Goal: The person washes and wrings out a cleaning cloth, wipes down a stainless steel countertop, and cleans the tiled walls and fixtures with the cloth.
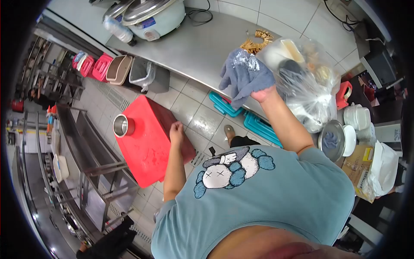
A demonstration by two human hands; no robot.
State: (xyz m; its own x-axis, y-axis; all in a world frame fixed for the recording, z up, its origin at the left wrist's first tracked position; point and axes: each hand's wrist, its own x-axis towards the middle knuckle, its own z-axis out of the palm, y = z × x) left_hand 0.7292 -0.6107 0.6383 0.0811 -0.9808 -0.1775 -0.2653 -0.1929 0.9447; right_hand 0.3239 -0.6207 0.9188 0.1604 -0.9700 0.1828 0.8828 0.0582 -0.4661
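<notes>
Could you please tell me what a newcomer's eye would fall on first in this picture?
Most likely the big red box, left of centre, with a metal cup on top. Next, the blue-grey cloth held in the right hand, near the steel counter. Then the bulging clear plastic bag just right of it.

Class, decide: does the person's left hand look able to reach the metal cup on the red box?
Probably yes: the left hand appears near the red box, and nothing visible blocks its way to the metal cup.
</notes>
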